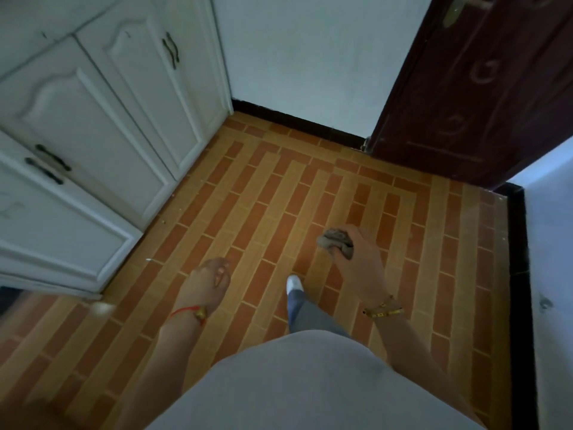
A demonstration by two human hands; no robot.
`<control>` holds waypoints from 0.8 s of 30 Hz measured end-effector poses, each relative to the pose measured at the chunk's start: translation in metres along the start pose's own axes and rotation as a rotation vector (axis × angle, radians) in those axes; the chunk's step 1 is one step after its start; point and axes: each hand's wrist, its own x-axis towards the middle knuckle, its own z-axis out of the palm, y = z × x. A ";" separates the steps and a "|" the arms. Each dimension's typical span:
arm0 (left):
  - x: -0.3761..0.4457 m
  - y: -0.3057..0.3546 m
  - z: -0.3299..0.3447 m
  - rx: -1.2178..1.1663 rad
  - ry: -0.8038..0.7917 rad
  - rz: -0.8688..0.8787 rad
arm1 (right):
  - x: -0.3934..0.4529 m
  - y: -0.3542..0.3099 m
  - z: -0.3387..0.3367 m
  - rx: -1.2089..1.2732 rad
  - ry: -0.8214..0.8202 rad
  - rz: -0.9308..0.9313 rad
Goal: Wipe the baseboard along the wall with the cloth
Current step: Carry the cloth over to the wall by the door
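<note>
No legible text, labels, brands, numbers or signs in the head view. Faint grey marks on the white cabinet door (12, 209) at the left edge of the frame: could be scribbles, not readable as characters. Dark red door (483, 88), upper right of the frame: raised curled ornaments only, no lettering. Small dark mark on the white wall (545, 302) at right edge: unreadable.

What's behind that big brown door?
The door stands open against the white wall. The black baseboard runs behind it; the rest there is hidden.
</note>
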 end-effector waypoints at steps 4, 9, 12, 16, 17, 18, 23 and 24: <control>0.058 -0.013 -0.023 -0.007 0.014 -0.062 | 0.077 -0.013 0.028 0.045 -0.025 -0.001; 0.153 -0.016 -0.065 -0.003 0.063 -0.104 | 0.193 -0.036 0.056 0.075 -0.080 -0.010; 0.212 -0.012 -0.102 -0.009 0.112 -0.109 | 0.270 -0.058 0.062 0.100 -0.088 -0.047; 0.283 -0.010 -0.145 -0.019 0.187 -0.122 | 0.366 -0.084 0.071 0.071 -0.071 -0.109; 0.298 -0.010 -0.153 -0.022 0.200 -0.128 | 0.386 -0.088 0.075 0.069 -0.078 -0.115; 0.313 -0.011 -0.160 -0.027 0.208 -0.135 | 0.404 -0.092 0.079 0.073 -0.089 -0.115; 0.383 -0.018 -0.183 -0.060 0.187 -0.165 | 0.476 -0.102 0.109 0.075 -0.118 -0.143; 0.398 -0.022 -0.187 -0.076 0.185 -0.167 | 0.489 -0.103 0.117 0.080 -0.127 -0.141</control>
